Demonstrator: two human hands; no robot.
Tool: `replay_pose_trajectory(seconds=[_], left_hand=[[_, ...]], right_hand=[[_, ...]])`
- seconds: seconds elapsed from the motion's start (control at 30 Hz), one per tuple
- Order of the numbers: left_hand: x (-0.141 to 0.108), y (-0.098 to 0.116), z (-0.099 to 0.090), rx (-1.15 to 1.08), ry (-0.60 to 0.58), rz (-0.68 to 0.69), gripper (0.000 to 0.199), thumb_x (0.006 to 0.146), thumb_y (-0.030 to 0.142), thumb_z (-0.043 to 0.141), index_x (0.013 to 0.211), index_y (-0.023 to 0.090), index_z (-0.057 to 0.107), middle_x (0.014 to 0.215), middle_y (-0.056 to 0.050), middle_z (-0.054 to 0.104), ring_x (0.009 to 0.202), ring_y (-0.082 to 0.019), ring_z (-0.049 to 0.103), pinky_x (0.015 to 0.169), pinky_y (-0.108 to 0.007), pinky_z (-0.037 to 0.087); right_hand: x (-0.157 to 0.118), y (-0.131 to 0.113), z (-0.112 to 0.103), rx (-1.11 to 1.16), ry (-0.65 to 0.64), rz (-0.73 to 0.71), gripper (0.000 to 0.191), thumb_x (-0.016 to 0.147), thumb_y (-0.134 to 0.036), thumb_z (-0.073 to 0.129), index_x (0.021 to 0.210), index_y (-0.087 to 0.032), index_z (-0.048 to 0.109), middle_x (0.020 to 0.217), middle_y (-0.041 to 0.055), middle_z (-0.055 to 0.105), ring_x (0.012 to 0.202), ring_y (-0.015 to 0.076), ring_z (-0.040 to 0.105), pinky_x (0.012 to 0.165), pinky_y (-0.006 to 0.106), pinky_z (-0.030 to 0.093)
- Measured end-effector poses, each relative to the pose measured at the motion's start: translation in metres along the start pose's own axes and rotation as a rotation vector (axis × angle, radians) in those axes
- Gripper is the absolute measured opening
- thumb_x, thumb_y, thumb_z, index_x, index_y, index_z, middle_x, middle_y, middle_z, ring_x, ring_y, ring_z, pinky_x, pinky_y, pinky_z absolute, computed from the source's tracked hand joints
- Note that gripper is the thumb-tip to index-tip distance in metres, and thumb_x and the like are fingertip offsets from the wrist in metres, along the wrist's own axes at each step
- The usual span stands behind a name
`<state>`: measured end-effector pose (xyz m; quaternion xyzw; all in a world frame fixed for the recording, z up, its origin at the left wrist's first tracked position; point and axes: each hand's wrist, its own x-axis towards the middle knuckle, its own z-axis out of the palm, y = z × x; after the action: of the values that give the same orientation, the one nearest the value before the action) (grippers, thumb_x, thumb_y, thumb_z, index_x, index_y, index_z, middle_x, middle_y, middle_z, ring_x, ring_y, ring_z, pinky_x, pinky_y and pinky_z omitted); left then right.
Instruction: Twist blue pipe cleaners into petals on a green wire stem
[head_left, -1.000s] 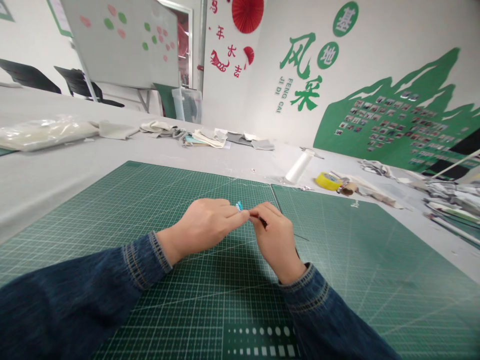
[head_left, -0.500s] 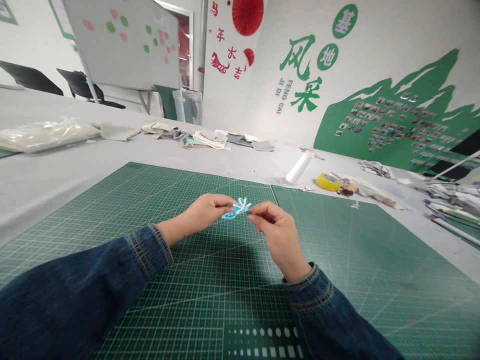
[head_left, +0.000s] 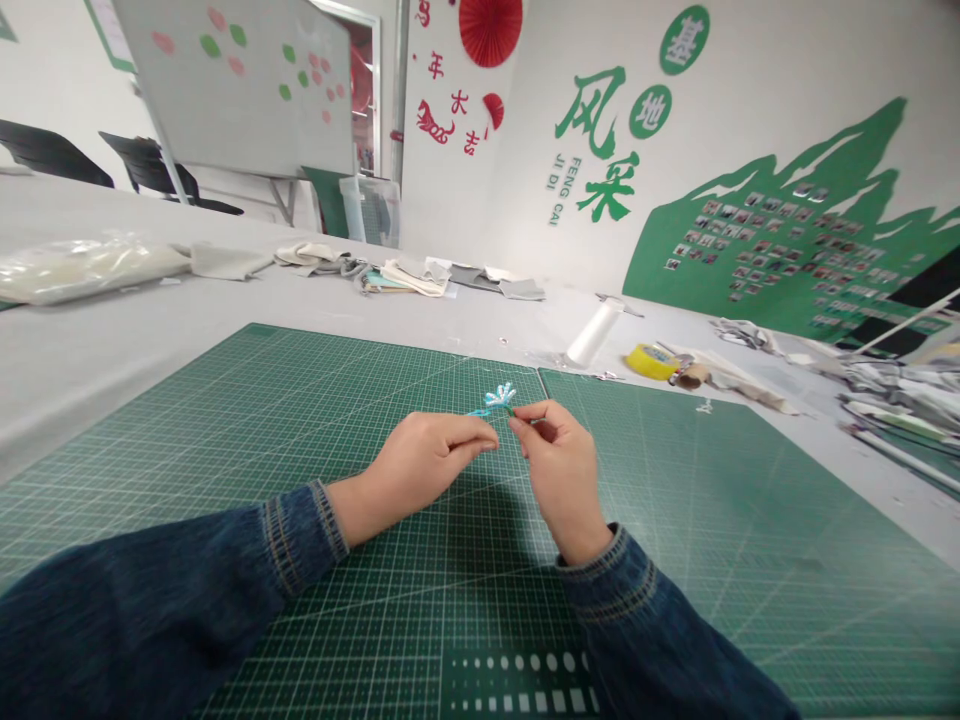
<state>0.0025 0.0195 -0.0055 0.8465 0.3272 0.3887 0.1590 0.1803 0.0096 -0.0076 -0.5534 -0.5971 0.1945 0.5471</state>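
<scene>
A small blue and white flower-like piece [head_left: 500, 395] is held up above the green cutting mat [head_left: 300, 400], with a light blue loop at its left side. My right hand [head_left: 559, 470] pinches its green stem between thumb and fingertips. Just left and nearer to me, my left hand [head_left: 420, 460] has its fingers pressed together, thumb against them, close below the blue loop. Whether anything is between those fingertips is hidden.
Beyond the mat stand a white roll [head_left: 595, 333], a yellow tape roll [head_left: 652, 361] and a cardboard tube [head_left: 691, 375]. Fabric scraps [head_left: 416, 277] lie along the table's back, a plastic-wrapped bundle [head_left: 90, 268] at left. More scraps [head_left: 900, 385] lie at far right.
My left hand has come off the flower piece's left side, moving nearer and rightward, fingers now closed together. The flower piece has shifted slightly right and up, still in my right hand.
</scene>
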Motion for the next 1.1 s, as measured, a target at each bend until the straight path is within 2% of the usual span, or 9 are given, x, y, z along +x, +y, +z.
replay_pose_trajectory(seconds=[0.1,0.2,0.33,0.43,0.57,0.7,0.87,0.97,1.1], left_hand=[[0.000,0.001,-0.009,0.258,0.032,0.166,0.023,0.096,0.023,0.050,0.100,0.022,0.072,0.086,-0.001,0.075,0.078,-0.016,0.069,0.069,-0.027,0.053],[0.002,-0.002,-0.017,0.403,0.071,0.218,0.023,0.095,0.021,0.049,0.104,0.022,0.071,0.082,-0.002,0.074,0.074,-0.016,0.069,0.063,-0.026,0.052],[0.007,-0.010,-0.022,0.344,0.109,0.129,0.020,0.094,0.022,0.053,0.102,0.022,0.072,0.092,-0.001,0.076,0.083,-0.017,0.070,0.071,-0.027,0.054],[0.012,-0.016,-0.023,0.200,0.060,0.026,0.019,0.094,0.026,0.054,0.097,0.024,0.073,0.096,0.001,0.077,0.088,-0.015,0.071,0.079,-0.026,0.053],[0.017,-0.024,-0.025,-0.001,-0.006,-0.107,0.017,0.091,0.025,0.056,0.089,0.023,0.073,0.091,0.004,0.076,0.087,-0.013,0.070,0.080,-0.024,0.052],[0.018,-0.030,-0.022,-0.159,-0.035,-0.188,0.017,0.088,0.023,0.056,0.087,0.021,0.073,0.090,0.001,0.076,0.085,-0.014,0.068,0.080,-0.027,0.052],[0.012,-0.023,-0.009,-0.283,-0.130,-0.233,0.018,0.089,0.026,0.056,0.084,0.019,0.072,0.081,0.000,0.074,0.077,-0.015,0.067,0.072,-0.028,0.052],[0.008,-0.014,-0.002,-0.304,-0.125,-0.221,0.015,0.089,0.022,0.058,0.085,0.020,0.072,0.086,0.001,0.075,0.082,-0.015,0.068,0.078,-0.028,0.051],[0.004,-0.004,0.002,-0.193,-0.087,-0.184,0.016,0.091,0.026,0.058,0.091,0.023,0.073,0.087,0.003,0.076,0.081,-0.014,0.069,0.077,-0.026,0.051]], right_hand=[[-0.002,-0.006,-0.001,-0.194,-0.061,-0.226,0.014,0.082,-0.011,0.059,0.074,-0.022,0.064,0.074,0.0002,0.061,0.070,0.0165,0.055,0.065,0.030,0.042],[-0.005,-0.008,-0.003,-0.263,-0.170,-0.339,0.019,0.087,-0.009,0.053,0.077,-0.022,0.063,0.078,0.0012,0.061,0.075,0.0173,0.057,0.070,0.031,0.043],[-0.008,-0.008,-0.003,-0.295,-0.269,-0.371,0.021,0.089,-0.008,0.050,0.082,-0.022,0.064,0.084,0.0023,0.063,0.079,0.0179,0.059,0.073,0.031,0.045],[-0.008,-0.010,-0.004,-0.265,-0.344,-0.373,0.022,0.089,-0.007,0.051,0.081,-0.022,0.064,0.084,0.0015,0.064,0.079,0.0168,0.059,0.073,0.030,0.045],[-0.006,-0.014,-0.005,-0.101,-0.413,-0.331,0.019,0.084,-0.007,0.058,0.078,-0.022,0.066,0.079,-0.0009,0.063,0.075,0.0149,0.058,0.069,0.029,0.044],[-0.004,-0.016,-0.007,0.085,-0.352,-0.226,0.012,0.081,-0.011,0.064,0.076,-0.022,0.066,0.077,-0.0008,0.062,0.073,0.0155,0.057,0.065,0.029,0.043],[-0.004,-0.011,-0.004,0.294,-0.207,-0.034,0.006,0.080,-0.016,0.065,0.078,-0.022,0.063,0.068,-0.0040,0.055,0.059,0.0121,0.047,0.056,0.027,0.038],[-0.004,-0.008,-0.001,0.267,-0.108,0.032,0.004,0.079,-0.018,0.065,0.079,-0.021,0.062,0.064,-0.0046,0.054,0.058,0.0122,0.047,0.056,0.027,0.038],[-0.004,-0.006,0.001,0.134,-0.046,0.051,0.001,0.079,-0.020,0.064,0.078,-0.020,0.063,0.069,-0.0014,0.060,0.065,0.0148,0.053,0.059,0.028,0.041]])
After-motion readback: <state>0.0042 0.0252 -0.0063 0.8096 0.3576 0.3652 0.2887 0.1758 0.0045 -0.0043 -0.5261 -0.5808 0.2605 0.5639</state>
